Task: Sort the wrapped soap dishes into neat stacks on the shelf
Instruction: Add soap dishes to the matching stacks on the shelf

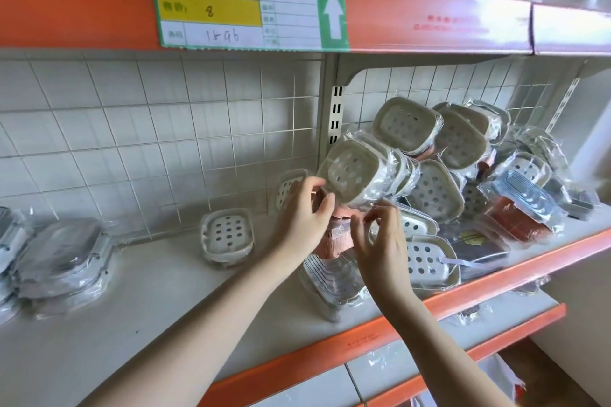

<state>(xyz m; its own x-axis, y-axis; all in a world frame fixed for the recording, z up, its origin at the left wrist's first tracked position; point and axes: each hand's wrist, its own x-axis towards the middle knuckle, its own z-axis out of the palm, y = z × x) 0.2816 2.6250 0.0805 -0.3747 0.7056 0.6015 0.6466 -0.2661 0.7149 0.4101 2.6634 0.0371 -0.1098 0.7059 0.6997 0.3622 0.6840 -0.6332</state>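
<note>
Much of the heap of wrapped soap dishes (463, 162) at the right of the shelf (158, 301) is hard to separate: clear film glares, dishes overlap, and I cannot count them. A stack of grey wrapped dishes (56, 261) at the far left is cut off by the frame edge. The writing on the price label (238, 6) above is blurred. My left hand (305, 218) is curled onto the near end of a bundle of beige-rimmed dishes (357, 172), thumb and fingers pinching its film; the bundle is tilted up, perforated face toward me, long axis running from lower left to upper right. My right hand (380, 241) pinches the wrapping just below that bundle, above a pink dish (334, 235) that my hands partly hide; whether the film belongs to the pink dish or the bundle I cannot tell. One white perforated dish (227, 236) lies flat on the shelf apart from the heap, long axis roughly front to back. Another white dish (426, 261) lies flat at the heap's front edge.
</note>
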